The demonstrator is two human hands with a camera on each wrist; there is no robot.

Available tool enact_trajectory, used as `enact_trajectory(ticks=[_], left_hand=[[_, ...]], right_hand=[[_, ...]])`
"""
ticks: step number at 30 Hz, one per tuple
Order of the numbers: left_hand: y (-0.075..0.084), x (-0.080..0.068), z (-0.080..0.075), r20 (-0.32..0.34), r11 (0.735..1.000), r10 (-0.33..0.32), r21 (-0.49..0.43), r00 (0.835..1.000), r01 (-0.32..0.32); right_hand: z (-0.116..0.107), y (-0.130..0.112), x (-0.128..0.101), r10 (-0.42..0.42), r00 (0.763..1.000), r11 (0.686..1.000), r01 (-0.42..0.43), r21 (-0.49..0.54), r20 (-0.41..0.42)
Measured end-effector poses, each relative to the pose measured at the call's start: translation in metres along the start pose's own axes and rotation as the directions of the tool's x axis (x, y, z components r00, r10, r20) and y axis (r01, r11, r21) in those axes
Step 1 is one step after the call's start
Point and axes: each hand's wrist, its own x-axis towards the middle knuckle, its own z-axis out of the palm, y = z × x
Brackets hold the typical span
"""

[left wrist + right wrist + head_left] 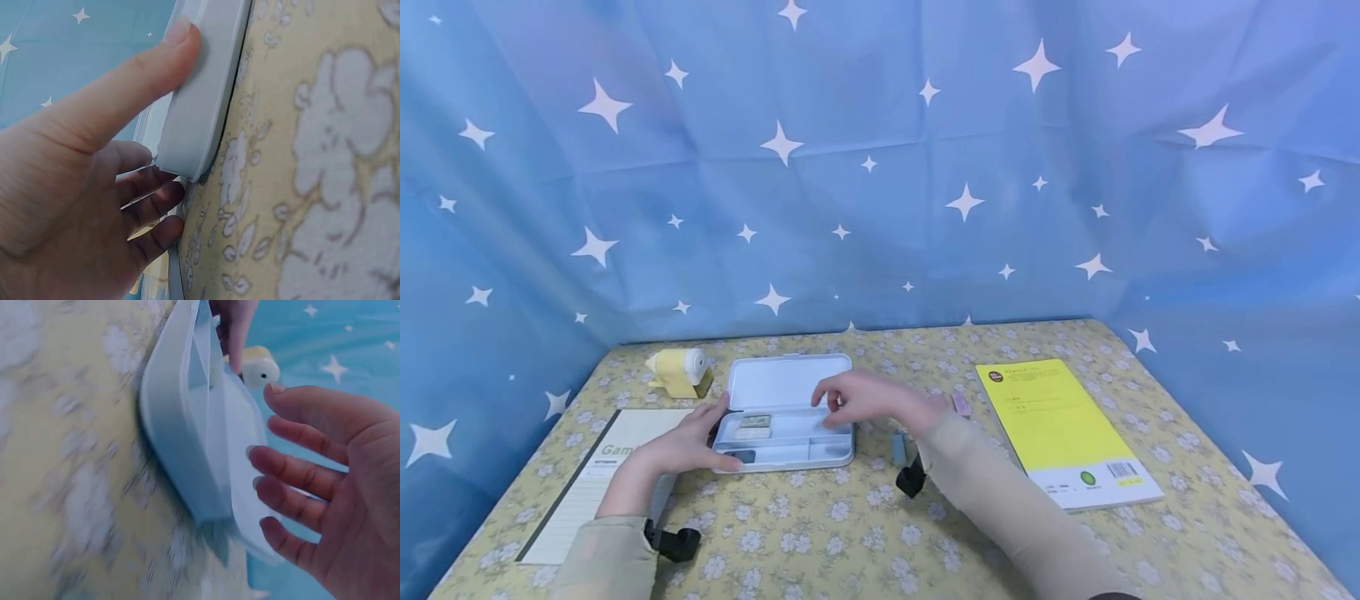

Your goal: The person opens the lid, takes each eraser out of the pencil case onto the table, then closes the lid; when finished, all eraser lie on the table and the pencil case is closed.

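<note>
Now the left hand (688, 446) grips the open pencil case (790, 425) at its left end on the tabletop (880, 533); the right hand (865, 400) hovers released just above its right half, long axis running hand to hand

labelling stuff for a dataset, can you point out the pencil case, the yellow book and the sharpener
pencil case (790, 379): head view, inside of its open lid
yellow book (1052, 417): head view, middle of its cover
sharpener (681, 371): head view, its yellow body

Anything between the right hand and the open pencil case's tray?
Nothing visible. The right hand hovers with relaxed fingers just above the tray of the pencil case, its lid open and lying back behind. The left hand grips the case's left end, off to the side. The small items inside sit left of the right hand.
</note>
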Motion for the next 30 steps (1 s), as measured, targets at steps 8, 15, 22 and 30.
enact_trajectory(ticks=[8,15,22,30], left_hand=[[-0.001,0.003,0.001,-0.018,1.0,-0.001,0.006,1.0,0.001],[-0.003,0.003,0.0,-0.01,1.0,0.005,0.027,1.0,-0.005],[-0.003,0.001,-0.003,0.011,0.999,0.008,0.036,1.0,-0.009],[-0.004,0.001,-0.002,0.007,1.0,0.026,0.013,1.0,-0.026]], right_hand=[[0.003,-0.023,0.04,-0.049,0.996,0.999,0.05,-0.005,0.072],[0.008,-0.044,0.067,-0.072,0.984,0.997,0.07,0.022,0.166],[0.015,-0.055,0.085,-0.063,0.972,0.998,0.063,0.005,0.225],[0.027,-0.061,0.099,-0.056,0.96,0.998,0.065,-0.025,0.274]])
